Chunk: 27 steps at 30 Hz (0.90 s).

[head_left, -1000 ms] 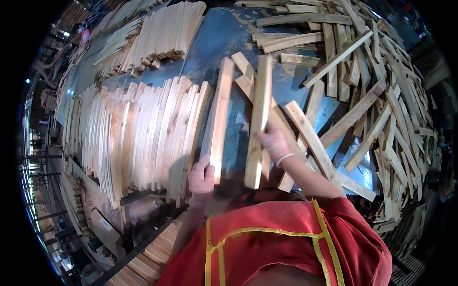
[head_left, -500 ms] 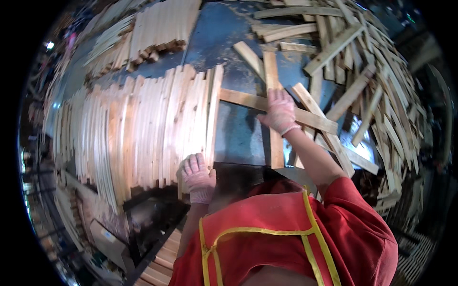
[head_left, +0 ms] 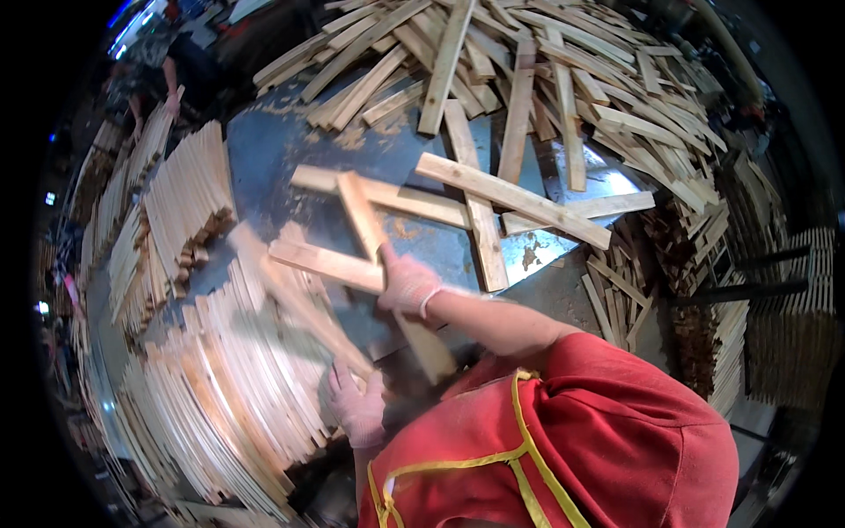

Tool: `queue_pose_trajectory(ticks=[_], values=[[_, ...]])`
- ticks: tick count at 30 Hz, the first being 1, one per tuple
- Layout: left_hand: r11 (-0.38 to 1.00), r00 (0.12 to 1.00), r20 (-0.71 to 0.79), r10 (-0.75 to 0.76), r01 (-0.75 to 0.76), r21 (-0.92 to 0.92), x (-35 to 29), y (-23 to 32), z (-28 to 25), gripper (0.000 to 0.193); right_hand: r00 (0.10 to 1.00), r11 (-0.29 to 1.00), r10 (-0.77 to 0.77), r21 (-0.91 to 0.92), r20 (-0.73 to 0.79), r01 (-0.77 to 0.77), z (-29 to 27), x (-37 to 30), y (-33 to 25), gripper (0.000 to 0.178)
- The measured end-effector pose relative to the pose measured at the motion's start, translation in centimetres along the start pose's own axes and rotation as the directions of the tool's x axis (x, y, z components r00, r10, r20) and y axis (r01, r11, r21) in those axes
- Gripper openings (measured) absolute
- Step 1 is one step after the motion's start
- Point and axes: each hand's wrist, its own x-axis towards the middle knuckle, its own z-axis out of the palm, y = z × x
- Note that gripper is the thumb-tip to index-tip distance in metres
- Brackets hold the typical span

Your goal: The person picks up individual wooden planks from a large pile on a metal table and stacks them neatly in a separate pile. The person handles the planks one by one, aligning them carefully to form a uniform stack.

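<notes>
My left hand (head_left: 357,407), in a pale, pinkish work glove, grips the near end of a wooden slat (head_left: 297,304) between thumb and fingers. That slat is blurred and slants over the right side of a wide row of slats (head_left: 238,370) lying side by side. My right hand (head_left: 407,280), gloved too, is closed on the middle of another slat (head_left: 359,211), whose near end points toward my body. A crossing slat (head_left: 324,266) reaches the fingers of this hand from the left; whether they touch it I cannot tell.
Loose slats (head_left: 515,198) lie crossed on the blue metal table (head_left: 273,132) at the right. Beyond them spreads a large jumbled heap (head_left: 493,62). Bundled slats (head_left: 189,198) stand at the far left, where another person's hand (head_left: 172,104) shows. Stacked wood (head_left: 788,343) fills the right side.
The view has swung to the right. My left hand has taken hold of a slat at the row's right edge, now tilted. My right hand has brought its slat closer to the row.
</notes>
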Motion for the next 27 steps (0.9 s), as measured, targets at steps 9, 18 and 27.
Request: queue_pose_trajectory(ticks=[9,18,27], values=[[0.859,0.99,0.125,-0.058,-0.015,0.512,4.3,8.4,1.7,0.095,0.669,0.8,-0.372,0.588,0.643,-0.12,6.0,3.6,4.7,0.076],[0.717,1.0,0.006,-0.025,0.013,0.697,5.1,9.6,6.7,0.1,0.651,0.932,0.259,0.361,-0.714,0.024,-25.5,15.9,22.4,0.064],[0.688,0.982,-0.129,-0.137,0.188,0.701,4.0,8.6,8.5,0.096,0.761,0.853,-0.405,-0.508,-0.507,0.115,-25.8,7.3,21.6,0.072]])
